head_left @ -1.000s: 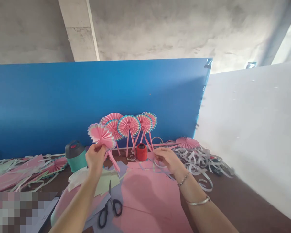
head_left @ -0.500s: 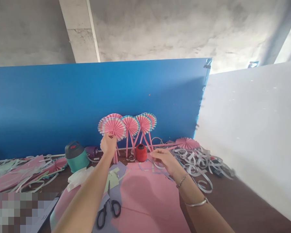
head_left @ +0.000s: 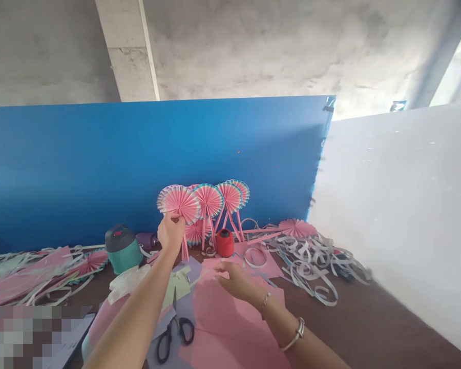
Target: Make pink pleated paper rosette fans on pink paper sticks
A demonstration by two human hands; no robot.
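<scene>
My left hand [head_left: 171, 233] is closed on a round pleated pink paper fan [head_left: 181, 202], gripping it near the base of the disc, in front of the blue panel. My right hand [head_left: 234, 279] hovers over the pink paper sheets [head_left: 234, 323] with its fingers apart and nothing in them. Beside the held fan, more pink fans with multicoloured rims [head_left: 208, 199] stand on stick legs against the panel. Another pink fan [head_left: 195, 233] sits lower, partly hidden behind the left hand and the held fan.
Black-handled scissors [head_left: 175, 335] lie on the paper. A red container [head_left: 225, 243] and a teal container with a dark lid [head_left: 123, 249] stand at the back. Curled paper strips [head_left: 305, 261] are heaped at right, beside a pink fan [head_left: 297, 227]. A blue panel [head_left: 100, 164] closes off the back.
My right hand has moved left and down, uncovering a pale ring on the paper. One fan behind the held one has dropped lower. My left hand stays nearly still.
</scene>
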